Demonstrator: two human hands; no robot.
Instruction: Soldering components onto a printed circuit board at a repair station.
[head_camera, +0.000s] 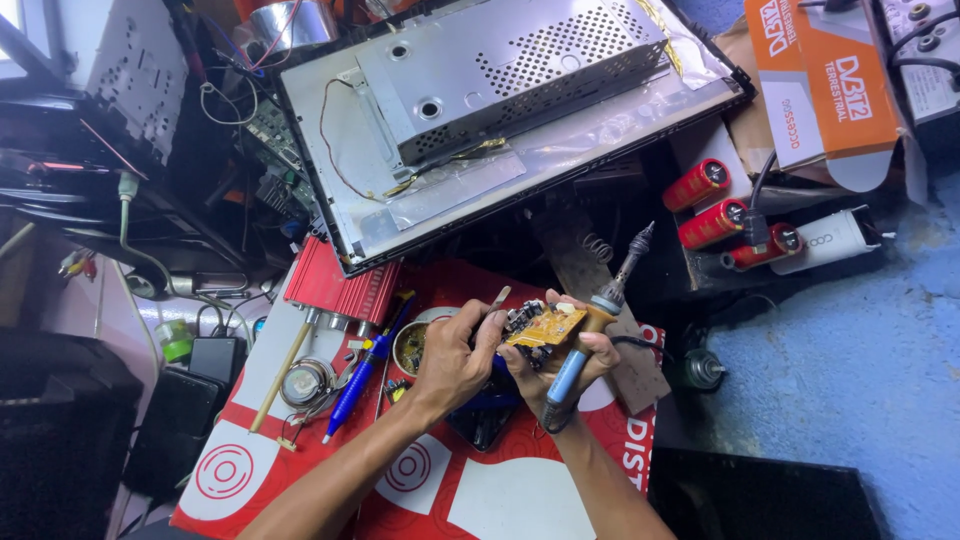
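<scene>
1. Fingers (575, 350) of the right hand (560, 365) are curled around the blue handle of a soldering iron (600, 310), whose tip points up and away; the same hand also supports a small yellow circuit board (545, 325).
2. Left hand (455, 355) pinches thin tweezers (497, 298) against the near edge of that board, fingers closed.
3. Both hands hover over a red and white sheet (420, 480) on the tabletop.
4. Left of them lie a blue pen (365, 375), a small round speaker (305, 382) and a round tin (410, 345).
5. Farther off sits a red finned metal case (340, 285).
6. Beyond, a flat panel (600, 120) carries a perforated metal cover (510, 65); three red cylindrical batteries (715, 220) lie to the right.
</scene>
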